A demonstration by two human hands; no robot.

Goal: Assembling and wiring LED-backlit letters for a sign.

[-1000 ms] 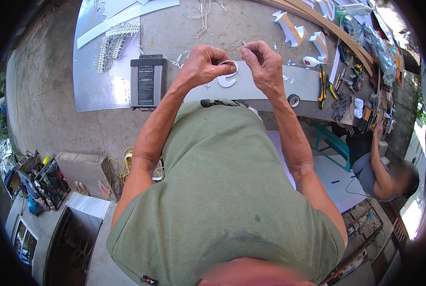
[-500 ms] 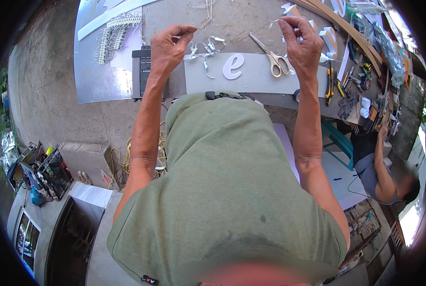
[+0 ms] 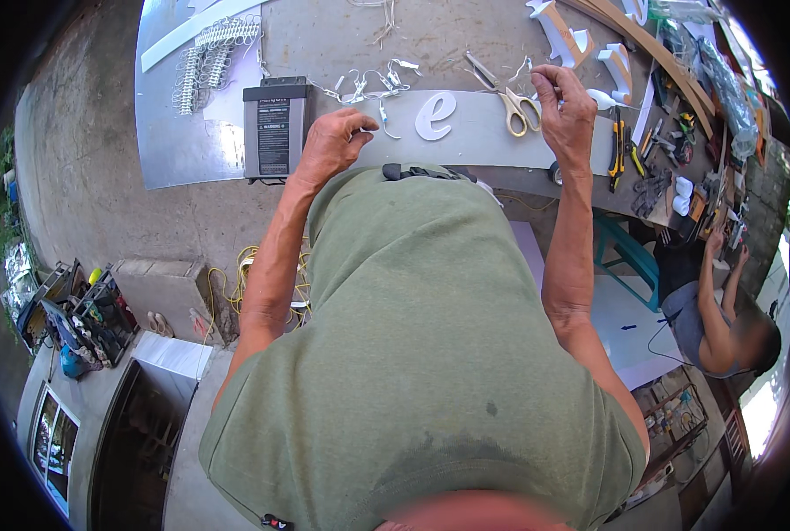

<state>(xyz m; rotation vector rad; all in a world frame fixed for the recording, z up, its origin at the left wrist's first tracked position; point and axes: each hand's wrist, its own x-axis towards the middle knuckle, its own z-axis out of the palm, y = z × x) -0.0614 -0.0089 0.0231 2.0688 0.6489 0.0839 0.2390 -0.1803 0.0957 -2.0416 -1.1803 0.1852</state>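
Note:
Above the near edge of the table, my left hand [image 3: 335, 142] is closed, thumb and fingers together; what it pinches, if anything, I cannot make out. To its upper right lies a string of small white LED modules [image 3: 373, 86] on thin wires. My right hand [image 3: 568, 113] is raised over the table, thumb and forefinger pinching a thin pale wire [image 3: 527, 67]. Beside it rest scissors [image 3: 512, 108] with cream handles, blades pointing away. Between my hands a white letter "e" [image 3: 435, 116] lies on a grey-white sheet [image 3: 483, 150].
A dark power supply box [image 3: 273, 131] stands left of my left hand. Bundled LED modules [image 3: 211, 62] lie farther left. At right are foam-like white letters [image 3: 561, 35], wood strips [image 3: 656, 53], a yellow-black cutter [image 3: 618, 152] and pliers [image 3: 681, 126]. Another person [image 3: 713, 323] works at far right.
Both hands have come nearer to me, the left one more, uncovering the power supply box and the LED string. The other person's second arm now shows.

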